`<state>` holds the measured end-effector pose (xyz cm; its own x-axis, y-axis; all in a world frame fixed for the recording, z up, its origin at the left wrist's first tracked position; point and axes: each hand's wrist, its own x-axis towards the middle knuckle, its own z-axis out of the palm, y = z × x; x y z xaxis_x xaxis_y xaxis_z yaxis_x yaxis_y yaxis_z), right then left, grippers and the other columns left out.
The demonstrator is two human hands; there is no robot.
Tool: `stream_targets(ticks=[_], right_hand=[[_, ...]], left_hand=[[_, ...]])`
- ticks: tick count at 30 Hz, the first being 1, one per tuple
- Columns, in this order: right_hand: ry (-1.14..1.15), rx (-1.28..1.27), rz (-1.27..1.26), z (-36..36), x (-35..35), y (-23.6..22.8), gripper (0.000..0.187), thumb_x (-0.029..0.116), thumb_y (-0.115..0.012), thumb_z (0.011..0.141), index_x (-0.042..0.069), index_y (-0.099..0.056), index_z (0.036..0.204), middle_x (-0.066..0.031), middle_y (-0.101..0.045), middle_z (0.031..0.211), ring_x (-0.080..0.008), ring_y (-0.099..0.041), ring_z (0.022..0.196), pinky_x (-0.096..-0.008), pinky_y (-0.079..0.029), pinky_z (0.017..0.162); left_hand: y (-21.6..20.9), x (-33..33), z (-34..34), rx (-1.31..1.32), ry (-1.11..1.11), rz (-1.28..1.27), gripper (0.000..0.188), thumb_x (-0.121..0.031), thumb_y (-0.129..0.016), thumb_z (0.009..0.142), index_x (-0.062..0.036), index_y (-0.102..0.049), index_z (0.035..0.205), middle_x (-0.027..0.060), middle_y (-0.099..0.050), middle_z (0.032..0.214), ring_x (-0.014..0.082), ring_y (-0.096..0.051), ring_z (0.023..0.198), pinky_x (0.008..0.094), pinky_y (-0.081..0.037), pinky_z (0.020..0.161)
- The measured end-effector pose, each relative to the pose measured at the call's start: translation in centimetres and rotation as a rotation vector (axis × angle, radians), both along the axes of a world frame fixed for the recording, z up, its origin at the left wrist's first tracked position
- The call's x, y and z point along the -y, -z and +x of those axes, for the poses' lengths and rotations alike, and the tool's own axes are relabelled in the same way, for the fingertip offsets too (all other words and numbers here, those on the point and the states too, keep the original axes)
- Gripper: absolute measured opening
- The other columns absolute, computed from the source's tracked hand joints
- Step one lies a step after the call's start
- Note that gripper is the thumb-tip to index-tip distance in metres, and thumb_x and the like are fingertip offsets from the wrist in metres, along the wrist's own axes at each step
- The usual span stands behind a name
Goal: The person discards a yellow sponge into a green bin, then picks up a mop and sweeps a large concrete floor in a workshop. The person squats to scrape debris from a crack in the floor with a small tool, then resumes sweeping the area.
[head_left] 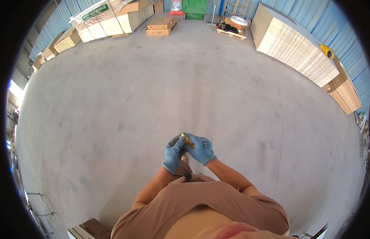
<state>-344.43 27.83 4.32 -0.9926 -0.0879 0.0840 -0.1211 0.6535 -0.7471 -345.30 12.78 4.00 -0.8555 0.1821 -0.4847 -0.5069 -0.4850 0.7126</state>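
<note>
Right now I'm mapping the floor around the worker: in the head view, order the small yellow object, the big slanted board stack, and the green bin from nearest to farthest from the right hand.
1. Small yellow object: pinched between both gloved hands, touching the right hand.
2. Big slanted board stack: far off, ahead to the right, by the blue wall.
3. Green bin: farthest, straight ahead at the back wall.

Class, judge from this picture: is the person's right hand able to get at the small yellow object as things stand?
Probably yes. The right hand and left hand, both in blue gloves, already meet around the small yellow object in front of the body, with nothing between them.
</note>
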Motion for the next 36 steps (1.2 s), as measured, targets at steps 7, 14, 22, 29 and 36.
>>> stream_targets(ticks=[7,14,22,29,36], right_hand=[[0.166,0.275,0.088,-25.6,-3.5,2.6,0.041,0.039,-0.066,0.090,0.016,-0.065,0.123,-0.0143,-0.073,0.105,-0.0341,-0.070,0.096,-0.0440,-0.053,0.085],[0.368,0.444,-0.094,-48.0,-11.5,2.2,0.048,0.043,-0.066,0.087,0.012,-0.066,0.124,-0.0139,-0.073,0.109,-0.0321,-0.069,0.102,-0.0435,-0.052,0.090],[0.262,0.428,-0.398,-76.6,-23.6,5.8,0.048,0.032,-0.076,0.082,0.006,-0.067,0.121,-0.0123,-0.074,0.103,-0.0225,-0.071,0.087,-0.0335,-0.054,0.081],[-0.041,0.286,-1.417,-104.8,-36.7,2.4,0.048,0.001,-0.062,0.092,-0.002,-0.051,0.138,-0.0228,-0.060,0.135,-0.0341,-0.063,0.118,-0.0414,-0.052,0.102],[-0.070,0.274,-1.351,-134.0,-45.7,-1.8,0.050,0.008,-0.057,0.093,0.000,-0.049,0.141,-0.0260,-0.058,0.136,-0.0365,-0.060,0.123,-0.0462,-0.046,0.107]], left_hand=[[4.0,-4.5,-26.9,0.085,0.053,-0.060,0.032,-0.018,-0.072,0.093,-0.0024,-0.068,0.120,0.0078,-0.071,0.103,0.0169,-0.069,0.088,0.0303,-0.059,0.074],[4.1,-12.8,-52.1,-0.013,0.227,-0.207,0.030,-0.013,-0.073,0.091,0.0017,-0.067,0.117,0.0118,-0.072,0.104,0.0197,-0.070,0.088,0.0333,-0.060,0.076],[6.2,-22.7,-79.5,-0.006,0.206,-0.137,0.030,-0.013,-0.072,0.091,0.0011,-0.066,0.117,0.0103,-0.072,0.099,0.0179,-0.069,0.082,0.0297,-0.057,0.070],[2.1,-27.5,-105.1,-0.072,0.008,0.204,0.031,-0.021,-0.067,0.095,-0.0017,-0.064,0.120,0.0077,-0.069,0.105,0.0194,-0.066,0.097,0.0322,-0.055,0.083],[-0.6,-37.9,-135.1,-0.079,0.087,0.147,0.031,-0.026,-0.068,0.095,-0.0054,-0.065,0.119,0.0065,-0.069,0.106,0.0155,-0.066,0.093,0.0289,-0.055,0.076]])
